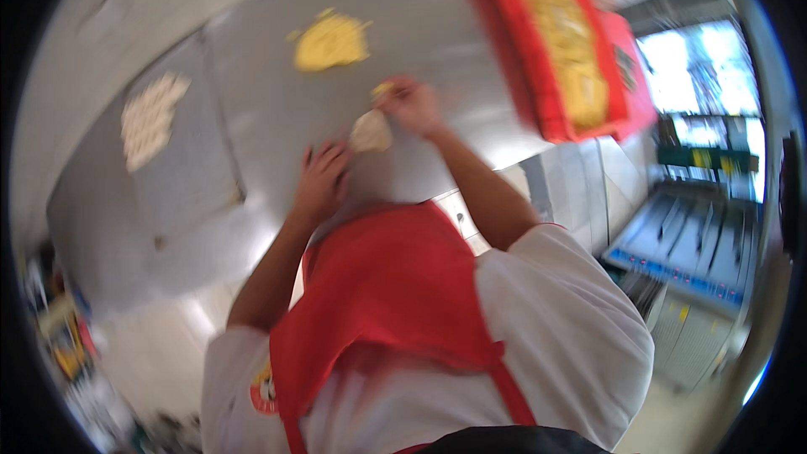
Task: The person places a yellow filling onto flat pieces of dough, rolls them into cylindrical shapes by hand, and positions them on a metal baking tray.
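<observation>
On the metal table in front of me lies a small pale piece of flattened dough (371, 132). My left hand (323, 178) rests at its left side, fingers stretched and apart, holding nothing. Just beyond the dough, my right hand (410, 106) has its fingers closed on a bit of yellow filling (382, 90) that looks like grated cheese; motion blurs the fingertips. Farther off is a loose heap of the same yellow filling (331, 41). At the left, several pale dough pieces (151, 120) lie close together in rows.
A red crate (618, 84) holding yellow food stands on the table's far right. The metal table (277, 118) has a seam on its left side. A wide metal appliance (689, 240) stands beyond at the right. Assorted items (67, 336) sit low at the left.
</observation>
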